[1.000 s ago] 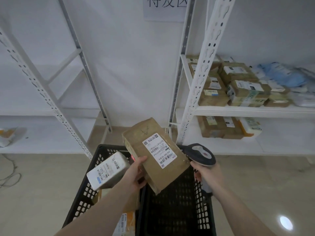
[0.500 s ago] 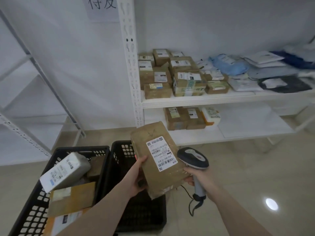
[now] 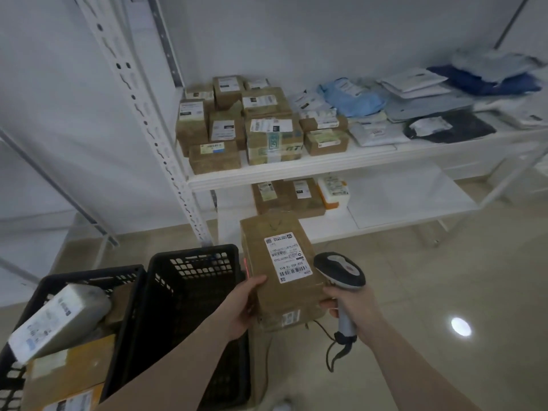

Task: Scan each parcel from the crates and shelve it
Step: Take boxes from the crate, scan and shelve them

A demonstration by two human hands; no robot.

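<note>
My left hand (image 3: 243, 304) grips the near left edge of a brown cardboard parcel (image 3: 275, 292) with a white barcode label on top. My right hand (image 3: 350, 307) holds the handle of a grey and black barcode scanner (image 3: 339, 269), and its fingers also touch the parcel's near right corner. The parcel is held level in front of the white shelf (image 3: 326, 166). A red glow shows on the parcel's left side.
Two black crates stand at lower left: the right crate (image 3: 189, 292) looks empty, the left crate (image 3: 74, 280) holds a white-wrapped parcel (image 3: 59, 318) and brown boxes. The upper shelf carries several boxes and mail bags; the lower shelf (image 3: 400, 203) has three parcels at its left.
The view has swung right and closer to the shelf. The parcel has turned from tilted to nearly square with the shelf, and my right hand has come in to touch its corner.
</note>
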